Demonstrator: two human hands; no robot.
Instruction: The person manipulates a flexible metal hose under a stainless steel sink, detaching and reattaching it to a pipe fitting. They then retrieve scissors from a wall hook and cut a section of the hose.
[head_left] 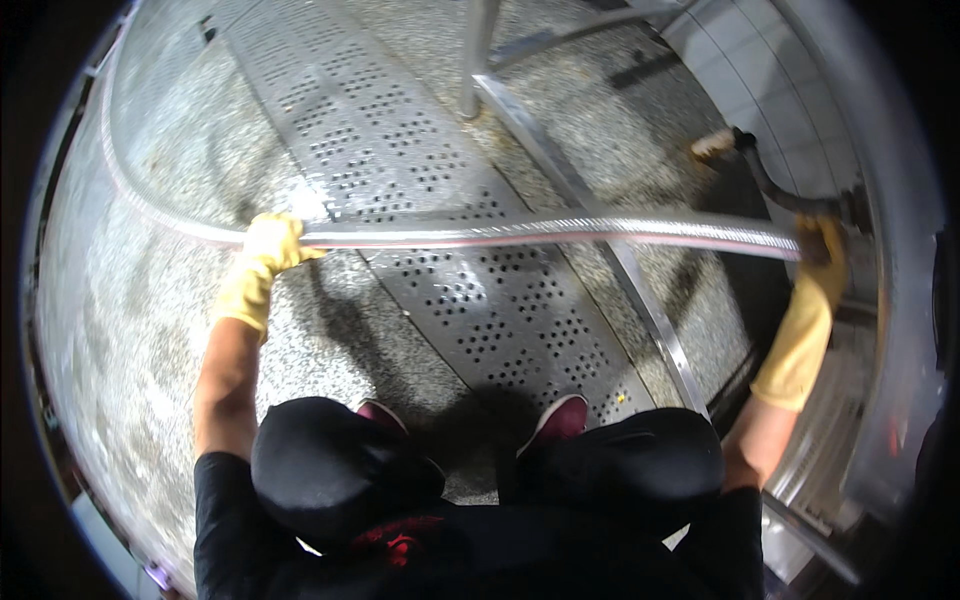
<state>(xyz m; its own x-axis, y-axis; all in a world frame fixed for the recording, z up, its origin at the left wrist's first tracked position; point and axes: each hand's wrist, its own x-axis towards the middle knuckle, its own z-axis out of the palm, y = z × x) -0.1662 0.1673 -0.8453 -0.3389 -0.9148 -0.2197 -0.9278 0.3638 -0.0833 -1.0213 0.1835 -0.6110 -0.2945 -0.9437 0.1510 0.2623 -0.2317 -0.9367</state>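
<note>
One clear, ribbed hose [560, 230], a reddish line along its lower side; held across in front of me, above the floor. Long axis: left to right between my hands, almost level, bowing slightly upward toward the middle and dipping at the right. Past my left hand it sweeps in a wide curve to the far left, pointing away from me.

Two hands, yellow-gloved, spread well apart. Left hand [272, 243]: fingers wrapped around the hose. Right hand [822, 245]: blurred, grasping the hose where its visible length stops; whether the very end sits in my palm, I cannot tell.

One metal floor plate [450, 250], punched with holes, running slantwise beneath the hose. One speckled floor [170, 330], grey, wet-looking, on both sides of the plate.

One metal frame [560, 175], its bar passing under the hose, right of the plate; contact cannot be told. One bent pipe [768, 188], near my right hand, before a pale tiled wall [745, 60].

Two dark red shoes [562, 418], below my knees.
</note>
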